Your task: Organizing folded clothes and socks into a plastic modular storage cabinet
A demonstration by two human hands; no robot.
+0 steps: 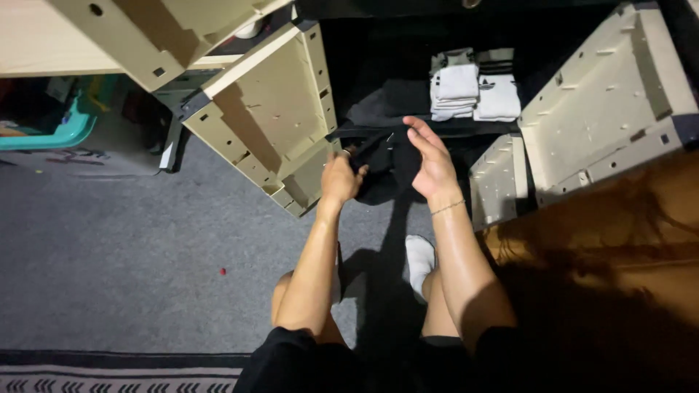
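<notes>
The person crouches on the grey carpet (109, 247) before an open drawer (393, 65), both arms reaching in. The left hand (341, 178) is closed around a black garment (386, 171) at the drawer's front edge, pinching it so it stays put, while the right hand (431, 161) lies half open, fingers spread against the cloth's other side. Folded white socks (473, 91) sit stacked at the back, out of the way.

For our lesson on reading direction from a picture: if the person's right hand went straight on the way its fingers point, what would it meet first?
Probably the black garment that the right hand already touches; beyond it lies the dark drawer's front edge. Depth is unclear.
</notes>
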